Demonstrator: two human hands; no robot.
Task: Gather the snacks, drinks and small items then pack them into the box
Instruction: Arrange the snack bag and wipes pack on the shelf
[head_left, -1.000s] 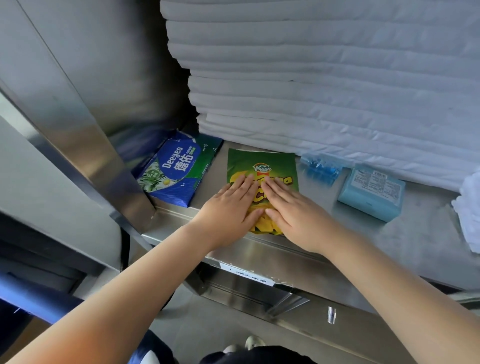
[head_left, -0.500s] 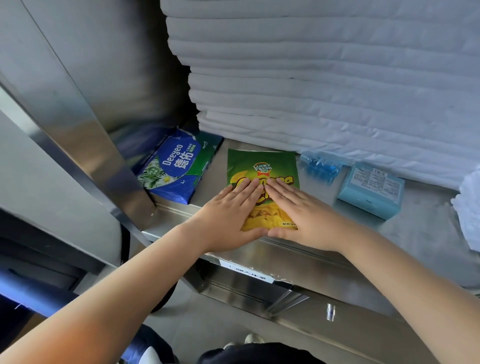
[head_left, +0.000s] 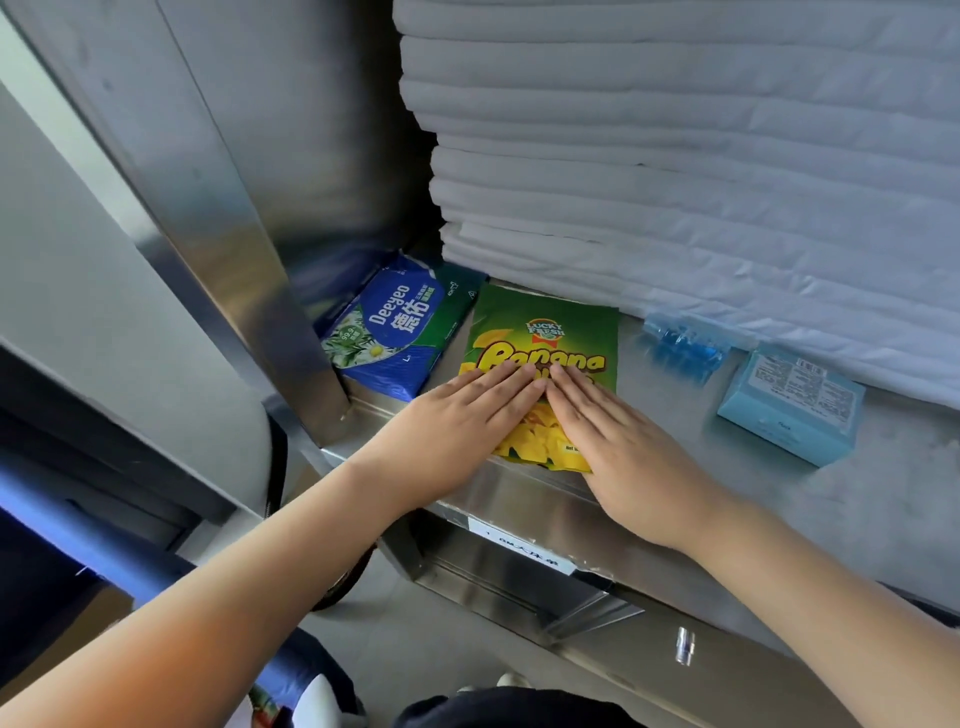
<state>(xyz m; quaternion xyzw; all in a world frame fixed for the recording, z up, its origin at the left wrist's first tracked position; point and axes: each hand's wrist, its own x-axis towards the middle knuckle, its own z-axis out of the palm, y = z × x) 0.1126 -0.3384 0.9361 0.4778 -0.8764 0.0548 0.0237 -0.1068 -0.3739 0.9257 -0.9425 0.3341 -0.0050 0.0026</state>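
A green and yellow banana chips bag (head_left: 545, 332) lies flat on the steel shelf (head_left: 893, 499), its lower end at the front edge. My left hand (head_left: 457, 431) and my right hand (head_left: 623, 447) both press flat on the bag's lower half with straight fingers, fingertips meeting in the middle. Left of the bag lies a blue and green Deeyeo tissue pack (head_left: 400, 332). To the right sit a small clear blue plastic pack (head_left: 685, 345) and a light blue box (head_left: 795, 405). No packing box is in view.
A tall stack of folded white linen (head_left: 675, 156) fills the shelf behind the items. A steel upright post (head_left: 218, 249) stands at the left. Below the shelf front is a labelled steel rail (head_left: 524, 545). The floor and my shoes show at the bottom.
Both hands have slid toward me across the bag, uncovering more of its printed upper half. The bag itself has shifted slightly toward the shelf's front edge.
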